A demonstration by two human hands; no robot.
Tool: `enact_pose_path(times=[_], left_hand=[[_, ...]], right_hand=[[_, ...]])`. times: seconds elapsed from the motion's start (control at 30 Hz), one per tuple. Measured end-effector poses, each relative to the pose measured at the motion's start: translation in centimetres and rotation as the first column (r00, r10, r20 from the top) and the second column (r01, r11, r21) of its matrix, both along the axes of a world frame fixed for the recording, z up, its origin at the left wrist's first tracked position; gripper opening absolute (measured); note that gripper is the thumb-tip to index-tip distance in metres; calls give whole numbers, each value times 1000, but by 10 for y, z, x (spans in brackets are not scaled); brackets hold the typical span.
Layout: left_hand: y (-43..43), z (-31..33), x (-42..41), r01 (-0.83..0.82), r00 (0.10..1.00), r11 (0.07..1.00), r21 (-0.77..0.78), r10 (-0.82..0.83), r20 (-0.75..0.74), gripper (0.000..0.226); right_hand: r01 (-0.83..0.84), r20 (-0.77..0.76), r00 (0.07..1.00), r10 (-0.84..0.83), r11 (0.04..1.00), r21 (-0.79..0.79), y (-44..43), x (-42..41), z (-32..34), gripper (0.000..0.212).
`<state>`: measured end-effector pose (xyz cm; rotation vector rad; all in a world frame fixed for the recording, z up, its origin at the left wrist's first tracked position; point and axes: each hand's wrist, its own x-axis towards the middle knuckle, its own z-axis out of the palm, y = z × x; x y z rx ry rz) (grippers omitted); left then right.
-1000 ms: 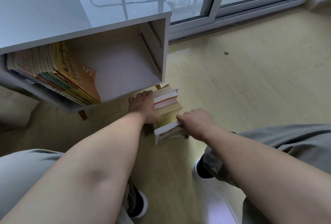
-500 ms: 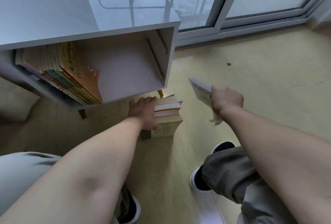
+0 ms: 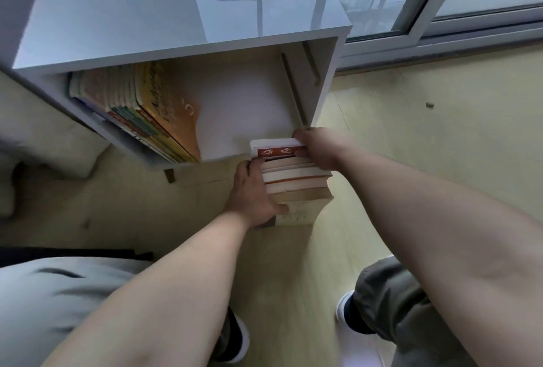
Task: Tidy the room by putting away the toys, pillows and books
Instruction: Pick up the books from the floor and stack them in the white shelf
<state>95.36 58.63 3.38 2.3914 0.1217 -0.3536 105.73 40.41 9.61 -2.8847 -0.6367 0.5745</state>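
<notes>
**Red book held at the front of the white shelf**

A person crouches in front of the white shelf (image 3: pixel 182 52) and both arms reach toward it.

The right hand (image 3: pixel 320 149) has a tight grip on the red book (image 3: pixel 277 149). The fingers curl round one end of the book and the thumb lies on top. The book lies flat with its red spine facing the person. It is at the front edge of the shelf's bottom board, near the shelf's right wall. It sits right above the stack of books (image 3: pixel 296 187), but I cannot tell if it rests on the stack or hangs just over it.

The stack of books stands on the floor (image 3: pixel 440 146), just in front of the shelf and below its right corner. The left hand (image 3: pixel 252 190) has its grip on the stack. The palm lies flat on the stack's left side and the thumb hooks round the front of the bottom book.

Inside the shelf, a row of books (image 3: pixel 141 114) leans at the left end. The one nearest the middle has an orange cover. The rest of the shelf's bottom board shows bare white.

Behind the shelf is a window (image 3: pixel 440 31) with a grey frame. A white shoe (image 3: pixel 343 313) stands on the floor, well in front of the shelf.
</notes>
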Motion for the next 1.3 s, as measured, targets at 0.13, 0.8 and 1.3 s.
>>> enact_pose_path(times=[0.13, 0.8, 1.3], left_hand=[[11, -11, -6, -144, 986, 952, -271, 116, -116, 130], [-1, -14, 14, -596, 794, 514, -617, 260, -549, 66], [-6, -11, 25, -605, 796, 529, -595, 373, -478, 46]], right_hand=[[28, -150, 988, -30, 999, -14, 7, 5, -8, 28], [665, -362, 746, -559, 654, 361, 1, -8, -49, 40], [679, -384, 734, -559, 606, 416, -3, -15, -52, 33]])
